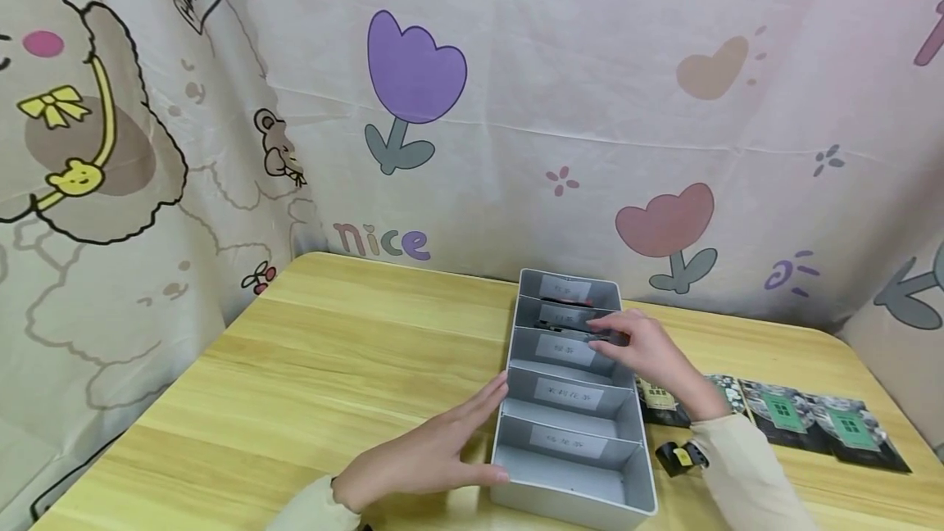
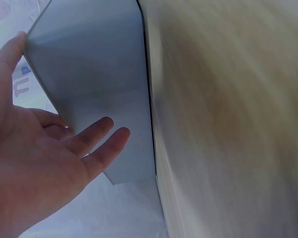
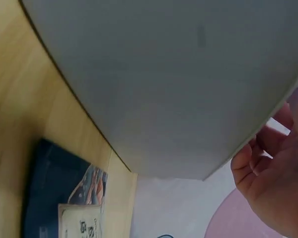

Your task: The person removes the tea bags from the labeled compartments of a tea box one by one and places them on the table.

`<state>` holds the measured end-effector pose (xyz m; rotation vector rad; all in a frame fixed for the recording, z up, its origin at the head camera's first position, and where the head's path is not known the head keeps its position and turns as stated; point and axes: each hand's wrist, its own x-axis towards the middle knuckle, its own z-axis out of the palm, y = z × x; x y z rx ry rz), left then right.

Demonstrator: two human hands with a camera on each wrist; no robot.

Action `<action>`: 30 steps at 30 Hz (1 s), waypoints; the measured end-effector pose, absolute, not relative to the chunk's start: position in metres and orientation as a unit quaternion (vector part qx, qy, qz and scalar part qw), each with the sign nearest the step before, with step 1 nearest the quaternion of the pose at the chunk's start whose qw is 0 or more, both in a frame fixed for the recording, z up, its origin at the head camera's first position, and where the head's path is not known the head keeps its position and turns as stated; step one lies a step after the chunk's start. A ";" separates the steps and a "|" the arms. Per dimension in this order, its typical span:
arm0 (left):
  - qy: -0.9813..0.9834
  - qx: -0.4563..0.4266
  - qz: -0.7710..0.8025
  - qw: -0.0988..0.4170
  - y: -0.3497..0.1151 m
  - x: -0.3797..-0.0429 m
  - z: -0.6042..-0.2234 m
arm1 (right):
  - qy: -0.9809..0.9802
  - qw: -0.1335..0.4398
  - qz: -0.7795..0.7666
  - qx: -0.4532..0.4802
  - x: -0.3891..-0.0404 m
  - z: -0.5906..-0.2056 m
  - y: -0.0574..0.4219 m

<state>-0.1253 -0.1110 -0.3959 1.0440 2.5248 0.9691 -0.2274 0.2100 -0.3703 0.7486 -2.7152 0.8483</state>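
Note:
A long grey divided box [image 1: 568, 502] stands on the table, with white labels inside its several compartments. My left hand [image 1: 424, 453] lies along its left side, fingers extended, fingertips right at the rim; the left wrist view shows the fingers [image 2: 102, 144] spread against the grey wall. My right hand [image 1: 649, 347] reaches over the right rim, thumb and index finger either side of the upper edge of a dark flat packet [image 1: 549, 326] in the second compartment from the back. I cannot tell whether they pinch it. Something thin with red [image 1: 571, 301] shows in the rearmost compartment.
Right of the box lie dark packets with green labels [image 1: 855, 428] and one with a yellow label [image 1: 656, 392], partly behind the right forearm. A small black device with a yellow patch [image 1: 682, 457] is beside the right sleeve. A patterned curtain [image 1: 501, 187] hangs behind the table.

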 end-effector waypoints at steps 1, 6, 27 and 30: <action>0.864 0.357 0.333 0.121 -0.111 -0.125 -0.396 | -0.919 0.101 0.284 0.256 -0.228 -0.370 0.208; 0.864 0.355 0.335 0.120 -0.111 -0.125 -0.396 | -0.923 0.094 0.259 0.270 -0.232 -0.369 0.204; 0.865 0.349 0.338 0.126 -0.111 -0.124 -0.395 | -0.904 0.078 0.356 0.222 -0.237 -0.375 0.200; 0.865 0.350 0.337 0.124 -0.111 -0.124 -0.396 | -0.899 0.071 0.380 0.207 -0.237 -0.377 0.204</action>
